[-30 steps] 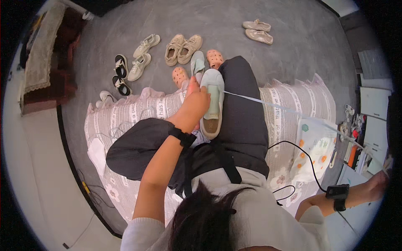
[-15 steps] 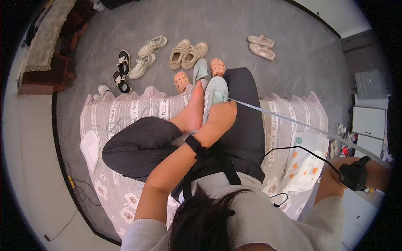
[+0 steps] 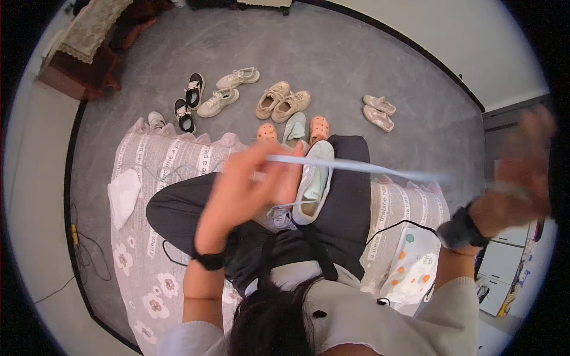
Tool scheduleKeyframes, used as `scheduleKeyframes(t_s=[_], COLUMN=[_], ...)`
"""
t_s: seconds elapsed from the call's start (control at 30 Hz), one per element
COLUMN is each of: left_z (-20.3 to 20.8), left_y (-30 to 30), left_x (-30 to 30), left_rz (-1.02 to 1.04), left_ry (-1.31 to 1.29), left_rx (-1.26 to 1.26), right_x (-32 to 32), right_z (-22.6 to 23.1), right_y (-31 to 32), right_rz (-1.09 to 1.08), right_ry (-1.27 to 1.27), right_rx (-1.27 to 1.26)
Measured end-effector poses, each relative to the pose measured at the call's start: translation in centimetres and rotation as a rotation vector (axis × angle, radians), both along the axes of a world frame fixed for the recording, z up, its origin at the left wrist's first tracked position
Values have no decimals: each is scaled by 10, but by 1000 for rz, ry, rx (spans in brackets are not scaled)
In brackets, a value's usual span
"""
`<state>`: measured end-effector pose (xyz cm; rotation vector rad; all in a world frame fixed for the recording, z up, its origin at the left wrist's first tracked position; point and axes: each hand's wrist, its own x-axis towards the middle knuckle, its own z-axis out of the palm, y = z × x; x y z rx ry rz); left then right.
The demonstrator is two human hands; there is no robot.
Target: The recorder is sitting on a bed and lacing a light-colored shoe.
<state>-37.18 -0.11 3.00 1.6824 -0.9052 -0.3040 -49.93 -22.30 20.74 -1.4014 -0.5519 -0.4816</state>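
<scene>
A pale blue sneaker (image 3: 321, 178) lies on my dark-trousered lap, beside my bare foot (image 3: 289, 184), with a thin lace across its opening. To its left, my left hand (image 3: 243, 184) is closed on one end of a flat light blue shoelace (image 3: 350, 166). The lace stretches above the shoe to the right and fades into blur short of my right hand. Raised at the far right, my right hand (image 3: 525, 160) is smeared by motion, so its fingers are unclear. A matching sneaker (image 3: 294, 129) rests on the floor beyond the bed edge.
Orange clogs (image 3: 319, 127) flank the floor sneaker. Farther out stand beige sneakers (image 3: 284, 102), cream sneakers (image 3: 219, 102), black sneakers (image 3: 185, 115) and pink flats (image 3: 378, 113). On the patterned bedcover (image 3: 155, 299) lie a white cloth (image 3: 124, 199) and a printed white bag (image 3: 409, 261).
My left hand has left the sneaker and moved left and back with the lace. My right hand has swung up and forward. The sneaker now lies unheld on my lap.
</scene>
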Motion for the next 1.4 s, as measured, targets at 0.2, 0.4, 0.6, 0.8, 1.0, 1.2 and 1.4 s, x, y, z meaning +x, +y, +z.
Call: scheduleKeyframes(t_s=[0.2, 0.4, 0.6, 0.8, 1.0, 1.2, 1.4], left_z=[-5, 5, 13, 13, 33, 63, 71], left_y=[132, 180, 210, 209, 179, 145, 95], left_x=[29, 34, 30, 43, 25, -27, -33], left_rz=[608, 965, 905, 1163, 951, 427, 58], left_ry=[177, 365, 133, 104, -26, 132, 357], left_rx=[-224, -476, -365, -139, -17, 354, 607], right_x=[66, 59, 20, -8, 51, 91, 60], right_z=[-123, -299, -377, -378, -334, -222, -194], right_y=[9, -31, -10, 24, 90, 170, 154], right_rz=[-187, -422, -458, -651, -351, 268, 474], right_ry=[476, 584, 804, 641, 559, 202, 407], right_rx=[-662, -1026, -1226, -1339, -754, -132, 22])
